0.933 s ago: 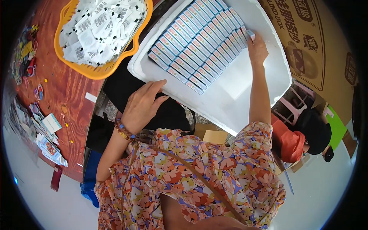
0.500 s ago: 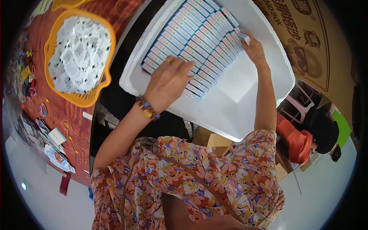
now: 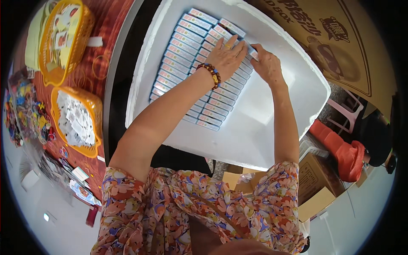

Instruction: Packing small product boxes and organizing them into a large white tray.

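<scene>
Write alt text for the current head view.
A person's left hand is spread over rowed small boxes in a white bin; the right hand holds one at their right edge. Orange baskets stand on a red table at left.

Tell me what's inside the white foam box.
Slim blue-and-white cartons in rows, the right hand at their edge. The left hand and forearm hide some; anything beneath is covered.

The head camera, the left unit of a side-by-side pair, looks down from the wearer's head. The wide fisheye lens bows straight edges inside a dark circular rim. The left hand [image 3: 226, 57] and right hand [image 3: 268, 66] appear at close range over the centred white box [image 3: 250, 127]. The desk [image 3: 107, 26] lies at left; the floral garment [image 3: 199, 208] borders the bottom.
</scene>
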`<state>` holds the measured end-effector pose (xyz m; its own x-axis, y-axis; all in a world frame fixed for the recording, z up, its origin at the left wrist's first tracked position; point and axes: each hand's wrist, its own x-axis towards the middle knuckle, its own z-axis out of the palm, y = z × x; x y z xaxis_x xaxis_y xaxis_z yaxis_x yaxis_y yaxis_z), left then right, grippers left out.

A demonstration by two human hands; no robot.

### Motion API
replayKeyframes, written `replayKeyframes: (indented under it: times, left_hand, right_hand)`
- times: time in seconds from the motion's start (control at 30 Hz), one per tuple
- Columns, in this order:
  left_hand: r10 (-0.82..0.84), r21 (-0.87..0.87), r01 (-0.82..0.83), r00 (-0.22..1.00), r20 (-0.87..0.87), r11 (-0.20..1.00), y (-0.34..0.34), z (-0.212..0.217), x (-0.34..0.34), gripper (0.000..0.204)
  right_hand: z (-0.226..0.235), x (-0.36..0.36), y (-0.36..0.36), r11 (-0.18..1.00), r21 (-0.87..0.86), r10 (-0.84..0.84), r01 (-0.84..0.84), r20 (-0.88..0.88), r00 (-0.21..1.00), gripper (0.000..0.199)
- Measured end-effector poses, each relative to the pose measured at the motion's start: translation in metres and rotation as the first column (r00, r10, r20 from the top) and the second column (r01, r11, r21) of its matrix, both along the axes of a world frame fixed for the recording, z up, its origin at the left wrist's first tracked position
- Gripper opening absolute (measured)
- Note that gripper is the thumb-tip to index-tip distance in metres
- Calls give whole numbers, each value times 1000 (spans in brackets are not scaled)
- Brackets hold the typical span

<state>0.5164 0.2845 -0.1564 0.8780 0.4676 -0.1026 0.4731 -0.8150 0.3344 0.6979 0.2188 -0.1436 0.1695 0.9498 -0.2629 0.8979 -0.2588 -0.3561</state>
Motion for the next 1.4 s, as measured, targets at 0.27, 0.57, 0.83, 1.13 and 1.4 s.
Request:
replayKeyframes:
  times: [0.27, 0.57, 0.83, 1.13, 1.4]
  left_hand:
    - [5, -57, -7, 1000, -27, 998, 3, -15, 12, 62]
    - [-14, 7, 14, 997, -70, 1000, 1, -16, 9, 67]
    - [-15, -38, 11, 994, -108, 999, 7, -10, 9, 48]
    - [-30, -26, 28, 997, -69, 999, 3, -11, 11, 48]
    - [-34, -41, 34, 999, -7, 999, 4, -17, 4, 54]
  right_hand:
    - [-1, 3, 0, 1000, -7, -12, 12, -12, 1000, 43]
    - [11, 4, -5, 959, 139, -240, 246, -60, 969, 37]
    - [-29, -36, 5, 931, 310, -295, 194, 321, 900, 32]
    - [-56, -22, -5, 783, 557, -379, 278, 73, 923, 31]
    - [-35, -12, 8, 878, 435, -271, 199, 109, 956, 24]
